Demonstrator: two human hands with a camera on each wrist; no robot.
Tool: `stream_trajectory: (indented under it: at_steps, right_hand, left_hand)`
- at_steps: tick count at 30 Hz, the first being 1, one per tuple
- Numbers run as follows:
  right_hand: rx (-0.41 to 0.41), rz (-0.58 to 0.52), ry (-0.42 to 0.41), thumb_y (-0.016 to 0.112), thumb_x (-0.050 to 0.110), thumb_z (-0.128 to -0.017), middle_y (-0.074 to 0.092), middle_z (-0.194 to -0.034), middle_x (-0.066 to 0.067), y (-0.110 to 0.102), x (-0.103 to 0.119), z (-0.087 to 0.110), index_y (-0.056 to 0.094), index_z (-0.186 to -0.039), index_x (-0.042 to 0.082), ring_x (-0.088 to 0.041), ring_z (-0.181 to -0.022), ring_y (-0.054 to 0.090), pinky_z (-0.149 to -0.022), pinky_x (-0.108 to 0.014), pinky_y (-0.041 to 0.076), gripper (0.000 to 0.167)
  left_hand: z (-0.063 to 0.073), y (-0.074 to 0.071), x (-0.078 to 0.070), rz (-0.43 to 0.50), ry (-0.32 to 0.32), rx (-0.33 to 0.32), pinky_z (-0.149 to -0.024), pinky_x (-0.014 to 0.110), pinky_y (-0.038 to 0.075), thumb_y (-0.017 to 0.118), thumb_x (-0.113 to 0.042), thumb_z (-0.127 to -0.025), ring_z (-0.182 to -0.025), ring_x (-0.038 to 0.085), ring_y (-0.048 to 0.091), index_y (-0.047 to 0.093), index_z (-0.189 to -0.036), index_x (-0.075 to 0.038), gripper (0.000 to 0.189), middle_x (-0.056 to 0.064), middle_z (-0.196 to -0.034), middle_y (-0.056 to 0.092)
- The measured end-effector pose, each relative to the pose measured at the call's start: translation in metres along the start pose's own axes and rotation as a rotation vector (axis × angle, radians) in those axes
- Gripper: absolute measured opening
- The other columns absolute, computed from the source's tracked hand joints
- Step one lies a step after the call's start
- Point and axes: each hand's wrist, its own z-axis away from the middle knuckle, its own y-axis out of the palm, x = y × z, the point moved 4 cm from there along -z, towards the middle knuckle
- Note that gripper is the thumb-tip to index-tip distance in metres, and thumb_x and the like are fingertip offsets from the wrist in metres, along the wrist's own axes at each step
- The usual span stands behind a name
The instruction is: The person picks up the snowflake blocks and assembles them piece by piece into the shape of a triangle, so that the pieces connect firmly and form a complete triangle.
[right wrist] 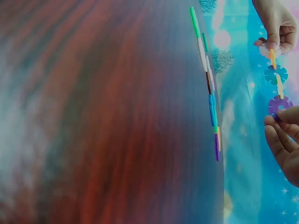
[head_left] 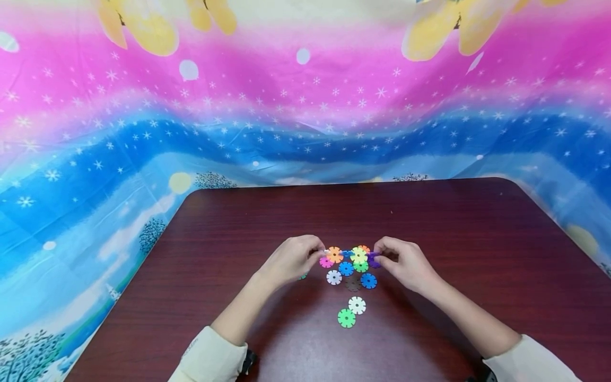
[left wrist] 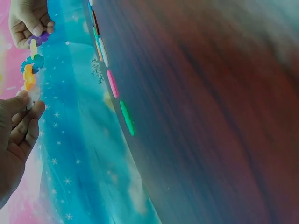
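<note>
A short chain of slotted plastic discs is held up between the two hands above the table. It runs from a white disc (right wrist: 266,50) through an orange disc (head_left: 334,254), a blue disc (right wrist: 275,74) and a yellow disc (head_left: 359,255) to a purple disc (right wrist: 279,105). The left hand (head_left: 292,259) pinches the white end between thumb and fingers. At the other end, the right hand (head_left: 407,263) pinches the purple disc, and its fingertips cover part of it. In both wrist views the discs interlock at alternating angles.
Several loose discs lie on the dark wooden table (head_left: 267,212) beneath and nearer than the chain, among them a green disc (head_left: 346,318), a white one (head_left: 357,305) and a pink one (head_left: 326,262). A patterned cloth (head_left: 305,106) hangs behind the table.
</note>
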Motion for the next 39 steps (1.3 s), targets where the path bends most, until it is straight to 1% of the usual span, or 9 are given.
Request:
stream_trajectory:
  at_steps: [7, 18, 22, 25, 28, 31, 33, 36, 39]
  right_hand:
    - [-0.023, 0.022, -0.059, 0.072, -0.007, -0.074, 0.061, -0.077, 0.005, 0.0, 0.005, -0.004, 0.062, -0.083, 0.012, -0.01, -0.067, 0.052, -0.059, -0.024, 0.05, 0.023]
    - [0.065, 0.009, 0.019, 0.072, -0.003, -0.077, 0.062, -0.079, 0.006, 0.006, 0.005, -0.006, 0.063, -0.087, 0.013, -0.01, -0.07, 0.055, -0.064, -0.024, 0.051, 0.021]
    - [0.096, -0.028, 0.064, 0.071, -0.001, -0.078, 0.061, -0.079, 0.007, 0.006, 0.005, -0.005, 0.063, -0.088, 0.013, -0.011, -0.071, 0.056, -0.064, -0.024, 0.051, 0.02]
    - [0.104, -0.09, 0.124, 0.07, 0.0, -0.079, 0.061, -0.078, 0.005, 0.006, 0.003, -0.005, 0.063, -0.089, 0.012, -0.015, -0.07, 0.056, -0.06, -0.025, 0.051, 0.017]
    - [0.11, -0.194, 0.196, 0.069, 0.002, -0.08, 0.061, -0.077, -0.001, 0.006, 0.001, -0.005, 0.062, -0.09, 0.009, -0.022, -0.069, 0.059, -0.06, -0.029, 0.053, 0.014]
    - [0.113, -0.384, 0.272, 0.067, 0.003, -0.082, 0.062, -0.081, -0.008, 0.008, 0.001, -0.005, 0.058, -0.092, 0.0, -0.03, -0.074, 0.063, -0.067, -0.036, 0.055, 0.013]
    - [0.102, -0.536, 0.322, 0.066, 0.002, -0.084, 0.063, -0.084, -0.012, 0.009, 0.003, -0.006, 0.055, -0.094, -0.005, -0.032, -0.078, 0.065, -0.072, -0.04, 0.053, 0.017]
    - [0.078, -0.767, 0.394, 0.063, 0.0, -0.085, 0.063, -0.088, -0.013, 0.012, 0.006, -0.007, 0.052, -0.096, -0.007, -0.027, -0.08, 0.066, -0.077, -0.041, 0.051, 0.018]
    - [0.056, -0.95, 0.448, 0.062, -0.001, -0.086, 0.064, -0.086, -0.01, 0.015, 0.012, -0.009, 0.053, -0.093, -0.002, -0.021, -0.08, 0.066, -0.079, -0.038, 0.051, 0.012]
  left_hand:
    - [0.001, 0.0, 0.0, 0.015, 0.039, -0.068, -0.061, 0.016, 0.046, 0.068, -0.005, -0.083, -0.063, 0.008, 0.05, 0.064, -0.085, -0.004, 0.005, 0.002, -0.077, 0.062]
    - [-0.001, -0.002, 0.001, 0.033, 0.017, -0.055, -0.062, 0.016, 0.047, 0.068, -0.008, -0.083, -0.066, 0.008, 0.053, 0.064, -0.086, -0.004, 0.006, 0.0, -0.079, 0.062]
    - [-0.002, -0.004, 0.004, 0.051, -0.025, -0.072, -0.061, 0.016, 0.046, 0.07, -0.01, -0.082, -0.066, 0.007, 0.051, 0.065, -0.088, -0.005, 0.009, 0.0, -0.081, 0.062]
    - [-0.001, -0.007, 0.007, 0.119, -0.099, -0.122, -0.059, 0.016, 0.045, 0.07, -0.01, -0.082, -0.066, 0.007, 0.05, 0.065, -0.09, -0.005, 0.011, -0.002, -0.081, 0.061]
    - [-0.001, -0.012, 0.009, 0.232, -0.199, -0.236, -0.056, 0.019, 0.047, 0.066, -0.011, -0.086, -0.065, 0.009, 0.054, 0.065, -0.092, -0.004, 0.01, 0.0, -0.079, 0.061]
    - [0.0, -0.019, 0.01, 0.372, -0.332, -0.376, -0.052, 0.024, 0.046, 0.06, -0.012, -0.091, -0.063, 0.015, 0.061, 0.065, -0.091, -0.002, 0.012, 0.002, -0.074, 0.063]
    - [0.0, -0.02, 0.01, 0.467, -0.427, -0.427, -0.053, 0.026, 0.047, 0.057, -0.013, -0.092, -0.063, 0.018, 0.063, 0.065, -0.09, -0.001, 0.014, 0.005, -0.072, 0.064]
    - [-0.002, -0.017, 0.005, 0.598, -0.541, -0.396, -0.056, 0.025, 0.048, 0.058, -0.012, -0.091, -0.065, 0.021, 0.065, 0.065, -0.092, 0.001, 0.014, 0.009, -0.073, 0.065]
    - [-0.005, -0.009, -0.005, 0.644, -0.569, -0.312, -0.054, 0.023, 0.047, 0.061, -0.011, -0.089, -0.067, 0.02, 0.066, 0.065, -0.096, 0.001, 0.015, 0.009, -0.076, 0.065]
